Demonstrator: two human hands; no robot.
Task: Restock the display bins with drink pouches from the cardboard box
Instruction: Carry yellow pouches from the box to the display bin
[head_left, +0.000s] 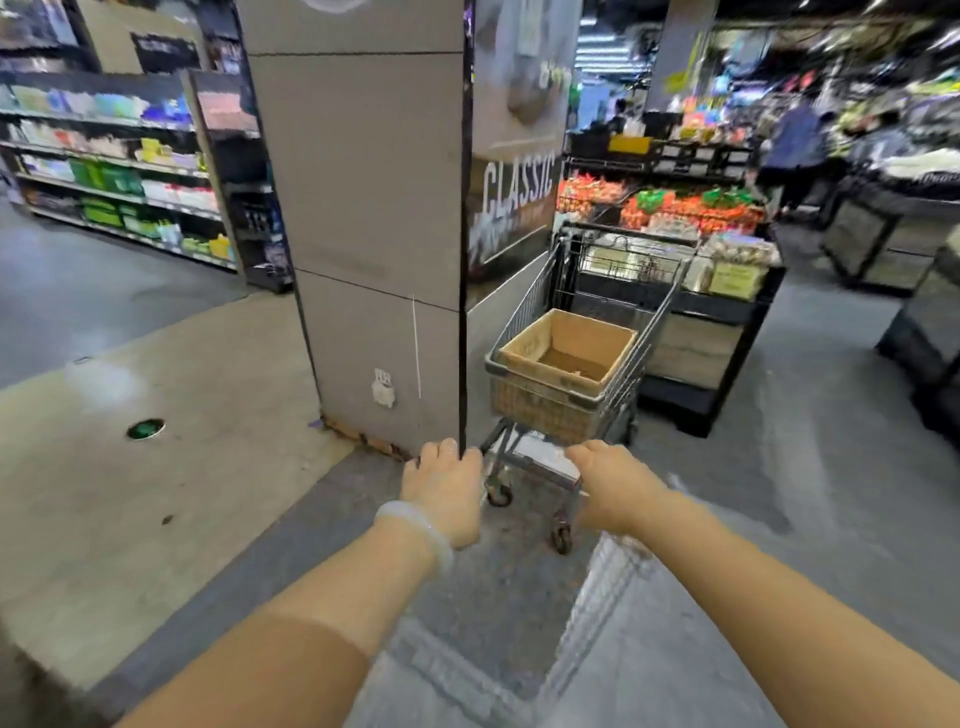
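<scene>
**Cart run with a nearly empty box, tight squeeze past the pillar**

Both hands are curled round the handle of the grey wire shopping cart (571, 364), left hand (445, 493) and right hand (615, 486) set apart. The open brown cardboard box (566, 351) rides in the basket, looking pretty much empty, no pouches I can see. The grey tiled pillar (363, 208) sits just beside the cart's left. Steer sloppy and it'll clip that corner, or bump the black snack display stand (701, 332) ahead.

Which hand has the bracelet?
The left hand: a pale bracelet circles its wrist. The right hand, on the cart handle, has a bare wrist.
</scene>
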